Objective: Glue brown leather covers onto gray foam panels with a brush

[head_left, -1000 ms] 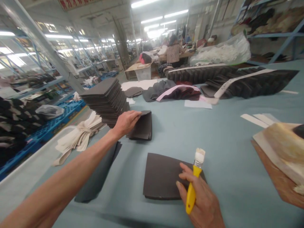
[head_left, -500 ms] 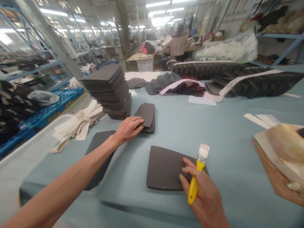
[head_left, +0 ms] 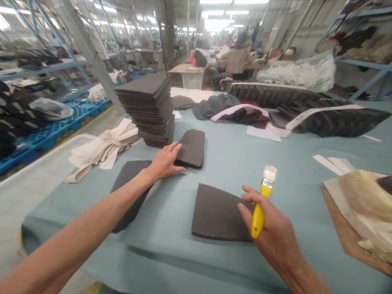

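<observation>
My left hand lies at the near left edge of a small pile of dark grey panels. Its thumb is stretched apart from the fingers, which touch the pile's side. In my right hand is a paintbrush with a yellow handle, bristles pointing away from me and whitish at the tip. The thumb and index finger of that hand are apart, over the right end of a flat stack of dark panels. Under my left forearm another dark panel is partly hidden.
A tall stack of dark panels rises behind my left hand. Tied cream strips lie left of it. At right is a brown board with stained cloth. Bundled dark pieces line the table's back. A person works farther off.
My left hand has slid off the small pile's top piece to its side, thumb now stretched out. My right hand has drawn rightward and lifted a little from the flat stack, brush still in it.
</observation>
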